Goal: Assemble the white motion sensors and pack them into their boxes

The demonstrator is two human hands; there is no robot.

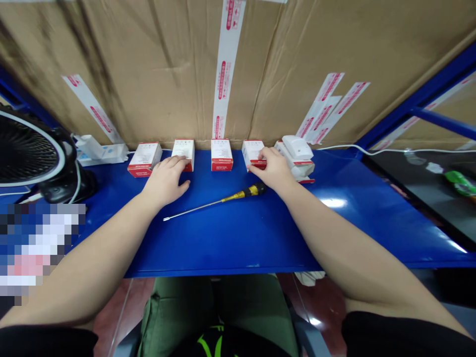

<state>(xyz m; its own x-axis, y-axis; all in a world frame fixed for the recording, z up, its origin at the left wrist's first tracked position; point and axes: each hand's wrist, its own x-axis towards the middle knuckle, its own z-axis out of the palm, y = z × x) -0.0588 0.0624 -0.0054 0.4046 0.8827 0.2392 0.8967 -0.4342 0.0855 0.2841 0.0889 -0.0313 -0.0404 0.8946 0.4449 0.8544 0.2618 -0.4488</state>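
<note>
hands on boxes — left hand (166, 179) on second box (184, 152), right hand (272, 167) on fourth box (253, 151)

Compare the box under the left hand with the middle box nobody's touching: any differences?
The second box has the left hand resting on its front edge; the middle box stands free, touched by neither hand. The second box's red front is partly hidden by fingers; the middle box's shows fully. Both are small white-and-red cartons, lying flat against the cardboard.
</note>
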